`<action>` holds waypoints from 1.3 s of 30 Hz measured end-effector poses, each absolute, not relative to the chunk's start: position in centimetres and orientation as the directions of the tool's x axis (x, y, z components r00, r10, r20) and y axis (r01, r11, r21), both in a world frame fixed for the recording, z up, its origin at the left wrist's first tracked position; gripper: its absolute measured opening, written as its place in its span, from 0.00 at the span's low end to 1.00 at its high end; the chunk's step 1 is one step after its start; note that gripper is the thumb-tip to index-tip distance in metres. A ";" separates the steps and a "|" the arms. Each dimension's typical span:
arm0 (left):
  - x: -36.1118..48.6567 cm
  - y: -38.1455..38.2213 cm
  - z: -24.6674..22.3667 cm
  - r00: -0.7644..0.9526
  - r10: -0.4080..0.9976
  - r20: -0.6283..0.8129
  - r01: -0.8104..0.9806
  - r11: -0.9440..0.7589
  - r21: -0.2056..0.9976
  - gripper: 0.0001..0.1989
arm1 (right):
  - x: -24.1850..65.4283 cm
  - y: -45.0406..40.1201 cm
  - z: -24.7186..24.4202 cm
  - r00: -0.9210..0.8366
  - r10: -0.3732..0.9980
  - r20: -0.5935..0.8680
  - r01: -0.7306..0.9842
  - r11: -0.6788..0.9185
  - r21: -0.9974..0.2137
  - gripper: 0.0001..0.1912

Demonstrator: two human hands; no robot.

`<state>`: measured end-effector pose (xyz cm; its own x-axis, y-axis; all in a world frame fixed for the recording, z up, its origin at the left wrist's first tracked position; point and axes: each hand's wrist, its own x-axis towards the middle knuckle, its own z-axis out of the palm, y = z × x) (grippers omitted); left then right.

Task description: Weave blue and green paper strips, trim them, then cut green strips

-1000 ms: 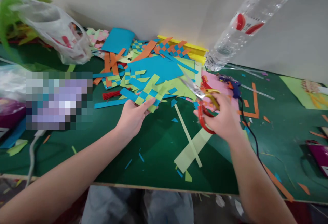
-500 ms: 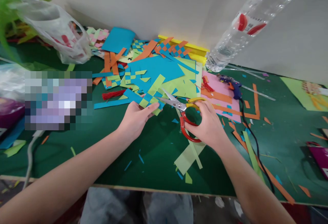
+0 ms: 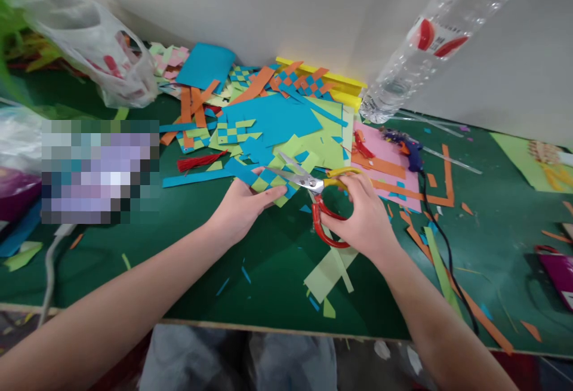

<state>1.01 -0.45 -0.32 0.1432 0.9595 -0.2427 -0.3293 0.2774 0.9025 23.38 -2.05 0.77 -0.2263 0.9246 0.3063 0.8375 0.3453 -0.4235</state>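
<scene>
Green tabletop [image 3: 268, 283], grey wall [image 3: 268, 9] behind; mid-table, L hand [image 3: 242, 206] pinches blue-and-green woven paper piece [image 3: 263, 182], weave seemingly done, strip ends prob. untrimmed; R hand [image 3: 362, 212] clamped on metal scissors [image 3: 317, 185] w/ red-and-yellow handles, blades apart over piece's far edge; far left, white plastic bag [image 3: 85, 51], contents unclear; far right, clear plastic bottle [image 3: 389, 95], ditto.

Bare forearms [image 3: 154, 282], pale greyish trousers [image 3: 190, 360]

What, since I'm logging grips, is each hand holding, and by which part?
Left hand: woven paper, by its near side. Right hand: scissors, by the red and yellow handles.
</scene>
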 end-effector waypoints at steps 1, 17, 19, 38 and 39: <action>1.0 -0.4 -0.4 0.144 0.960 -0.239 -0.332 0.274 0.903 0.20 | 23.4 -2.1 0.7 -0.230 0.923 0.310 0.838 0.350 -0.419 0.25; 1.1 -0.3 -0.6 0.132 0.967 -0.220 -0.353 0.253 0.901 0.21 | 23.6 -2.0 0.3 -0.218 0.914 0.343 0.835 0.357 -0.419 0.20; 1.0 -0.3 -0.5 0.122 0.965 -0.234 -0.331 0.262 0.907 0.19 | 23.7 -2.0 0.2 -0.213 0.912 0.349 0.833 0.356 -0.424 0.19; 0.9 -0.1 -0.4 0.008 0.958 -0.286 -0.348 0.270 0.897 0.17 | 23.6 -1.9 1.0 -0.195 0.887 0.419 0.867 0.356 -0.349 0.28; 0.9 -0.1 -0.5 0.000 0.958 -0.288 -0.347 0.270 0.898 0.16 | 23.6 -1.9 1.0 -0.201 0.884 0.422 0.872 0.357 -0.334 0.27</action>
<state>0.86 -0.12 -0.46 0.0000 0.9577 -0.2876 -0.3468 0.2698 0.8983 23.57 -1.94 0.99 -0.2005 0.8842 0.4220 0.8721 0.3574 -0.3343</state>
